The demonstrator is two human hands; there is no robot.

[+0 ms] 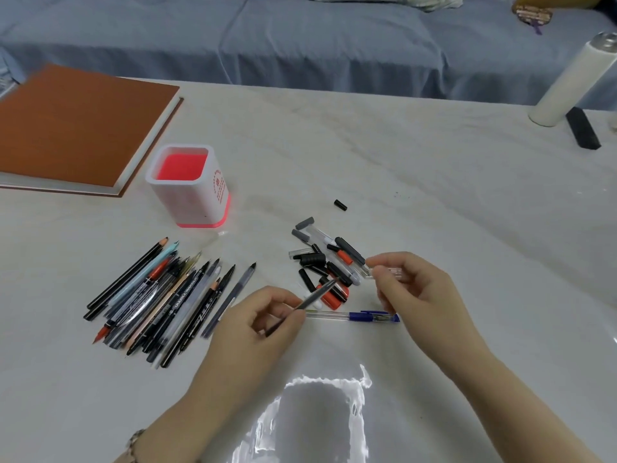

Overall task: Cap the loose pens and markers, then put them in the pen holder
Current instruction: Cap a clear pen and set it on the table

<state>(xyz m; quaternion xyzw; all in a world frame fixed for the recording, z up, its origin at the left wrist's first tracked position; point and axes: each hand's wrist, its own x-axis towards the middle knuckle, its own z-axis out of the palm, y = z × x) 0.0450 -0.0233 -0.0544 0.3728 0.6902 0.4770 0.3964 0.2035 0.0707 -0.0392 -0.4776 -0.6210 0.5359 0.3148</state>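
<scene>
My left hand [263,324] grips a thin grey uncapped pen [314,295], its tip pointing up and right. A clear cap [389,273] is pinched in my right hand [417,289], a short way from the pen's tip. Between the hands lies a pile of loose caps [325,262], black, grey, red and clear. A capped blue pen [357,316] rests just below it. Several uncapped pens and markers [163,299] lie fanned at the left. The white and pink pen holder [188,185] stands upright behind them with nothing visible inside.
A brown book [76,128] lies at the back left. One stray black cap [340,205] sits apart behind the pile. A white cylinder [571,81] and a black block [582,128] stand at the back right. The white cloth [434,182] covers the table; a glossy reflection shows near me.
</scene>
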